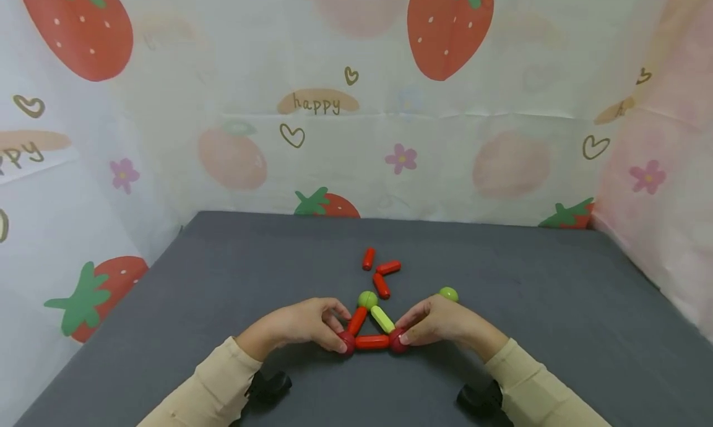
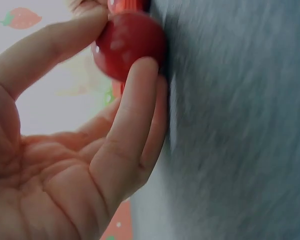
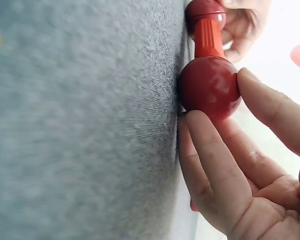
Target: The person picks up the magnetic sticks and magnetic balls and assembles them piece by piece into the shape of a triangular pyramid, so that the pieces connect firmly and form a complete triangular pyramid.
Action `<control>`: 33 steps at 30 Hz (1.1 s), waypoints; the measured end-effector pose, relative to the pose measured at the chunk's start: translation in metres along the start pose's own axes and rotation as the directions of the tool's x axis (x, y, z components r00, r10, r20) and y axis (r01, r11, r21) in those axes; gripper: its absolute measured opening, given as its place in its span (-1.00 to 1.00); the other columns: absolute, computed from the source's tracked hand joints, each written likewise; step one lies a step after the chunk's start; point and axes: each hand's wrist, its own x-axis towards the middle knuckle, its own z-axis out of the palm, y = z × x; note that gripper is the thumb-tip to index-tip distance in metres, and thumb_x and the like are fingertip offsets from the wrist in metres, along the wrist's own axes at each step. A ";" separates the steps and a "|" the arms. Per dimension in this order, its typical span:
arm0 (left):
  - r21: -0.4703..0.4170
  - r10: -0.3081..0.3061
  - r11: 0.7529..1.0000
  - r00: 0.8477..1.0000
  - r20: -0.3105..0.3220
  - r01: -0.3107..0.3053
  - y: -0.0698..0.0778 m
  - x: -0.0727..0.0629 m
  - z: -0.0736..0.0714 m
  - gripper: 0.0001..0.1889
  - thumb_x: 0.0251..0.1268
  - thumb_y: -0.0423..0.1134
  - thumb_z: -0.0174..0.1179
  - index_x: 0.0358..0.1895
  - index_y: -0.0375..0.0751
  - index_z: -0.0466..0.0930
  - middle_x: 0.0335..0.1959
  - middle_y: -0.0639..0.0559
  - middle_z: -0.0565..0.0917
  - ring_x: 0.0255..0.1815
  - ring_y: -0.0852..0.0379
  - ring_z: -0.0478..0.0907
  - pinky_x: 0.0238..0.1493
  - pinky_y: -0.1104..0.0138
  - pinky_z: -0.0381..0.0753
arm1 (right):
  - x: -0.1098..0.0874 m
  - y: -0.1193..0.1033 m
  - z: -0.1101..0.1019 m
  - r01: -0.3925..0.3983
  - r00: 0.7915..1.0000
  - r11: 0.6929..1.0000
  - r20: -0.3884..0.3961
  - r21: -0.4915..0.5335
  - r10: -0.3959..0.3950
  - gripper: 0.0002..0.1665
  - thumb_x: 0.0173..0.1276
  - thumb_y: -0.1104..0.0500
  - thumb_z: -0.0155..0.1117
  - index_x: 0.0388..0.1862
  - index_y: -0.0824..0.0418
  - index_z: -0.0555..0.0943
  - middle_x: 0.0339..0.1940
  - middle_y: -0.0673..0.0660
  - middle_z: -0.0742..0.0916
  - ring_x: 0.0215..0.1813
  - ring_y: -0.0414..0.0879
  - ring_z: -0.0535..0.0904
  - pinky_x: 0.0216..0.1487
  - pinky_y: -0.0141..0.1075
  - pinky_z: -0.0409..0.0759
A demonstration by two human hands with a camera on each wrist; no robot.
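A triangle of toy balls and rods lies on the dark grey table. My left hand pinches its left dark red ball between thumb and fingers. On the other side, my right hand holds the right dark red ball the same way. A red rod joins these two balls along the near side. Another red rod runs from the left ball to a green ball at the far corner. The yellow-green rod spans the right side; whether both its ends touch the balls, I cannot tell.
Beyond the triangle lie three loose red rods. A second green ball sits behind my right hand, partly hidden. The table is enclosed by a strawberry-patterned cloth at the back and sides.
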 end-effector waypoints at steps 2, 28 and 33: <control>0.022 -0.011 1.000 1.000 0.012 0.010 -0.002 0.000 -0.006 -0.48 0.13 -0.45 0.37 0.18 -0.36 0.43 -0.20 -0.10 0.61 -0.29 0.15 0.60 -0.11 0.30 0.68 | 0.004 -0.003 0.002 0.000 1.000 1.000 0.007 -0.021 0.001 -0.64 0.21 0.23 0.48 0.00 0.30 0.73 -0.14 0.11 0.82 -0.20 -0.22 0.72 -0.04 -0.25 0.72; 0.070 -0.009 0.997 0.999 -0.045 0.012 -0.010 0.011 -0.025 -0.44 0.17 -0.32 0.39 0.26 -0.28 0.46 -0.03 -0.15 0.65 -0.12 0.11 0.61 0.03 0.24 0.61 | 0.034 -0.024 -0.013 0.000 0.992 0.999 -0.124 -0.051 -0.006 -0.67 0.26 0.15 0.45 -0.06 0.30 0.74 -0.10 0.15 0.80 -0.10 -0.08 0.73 -0.04 -0.22 0.73; 0.064 0.000 0.998 0.999 -0.033 0.002 -0.010 0.012 -0.026 -0.44 0.18 -0.32 0.38 0.26 -0.29 0.45 -0.01 -0.15 0.65 -0.11 0.11 0.61 0.07 0.22 0.61 | 0.050 -0.031 -0.016 -0.026 0.975 0.999 -0.220 -0.029 0.019 -0.64 0.26 0.18 0.45 0.00 0.34 0.70 -0.02 0.20 0.76 -0.06 -0.05 0.71 -0.07 -0.23 0.73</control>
